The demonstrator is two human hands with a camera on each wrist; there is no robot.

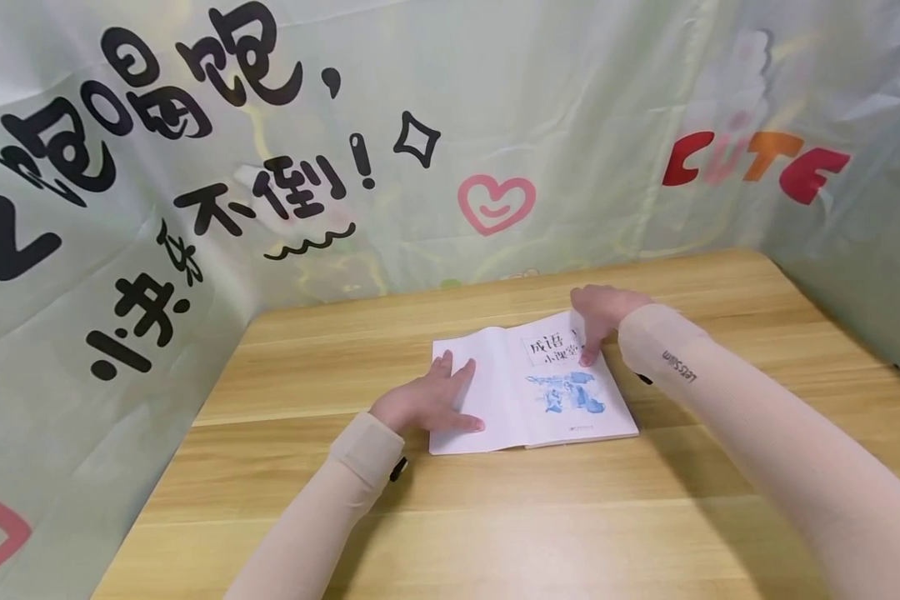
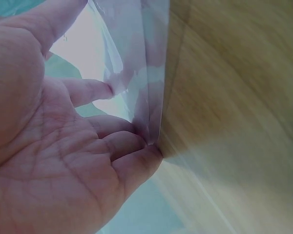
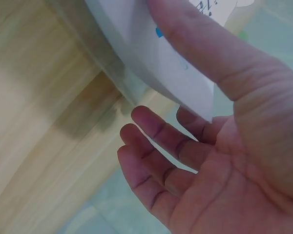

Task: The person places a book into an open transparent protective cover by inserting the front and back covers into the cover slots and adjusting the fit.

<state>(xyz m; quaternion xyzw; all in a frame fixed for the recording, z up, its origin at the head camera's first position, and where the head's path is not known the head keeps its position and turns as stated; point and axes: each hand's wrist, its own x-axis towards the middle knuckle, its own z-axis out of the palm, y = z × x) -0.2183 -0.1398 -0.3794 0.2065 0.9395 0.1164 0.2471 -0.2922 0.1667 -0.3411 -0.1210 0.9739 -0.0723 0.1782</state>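
Observation:
An open book (image 1: pixel 506 392) lies cover side up on the wooden table, with dark characters and a blue picture on its right half. The left hand (image 1: pixel 431 404) rests on the plain left half, fingers spread; in the left wrist view this hand (image 2: pixel 73 146) touches the glossy cover (image 2: pixel 136 73). At the upper right corner is the right hand (image 1: pixel 603 315), its thumb on the printed cover and its fingers past the far edge. The right wrist view shows the right hand (image 3: pixel 215 161) with loosely bent fingers beyond the corner of the book (image 3: pixel 141 53).
The wooden table (image 1: pixel 292 367) extends around the book. Behind it and at both sides hangs a pale curtain (image 1: pixel 570 100) with black characters, a pink heart and colored letters.

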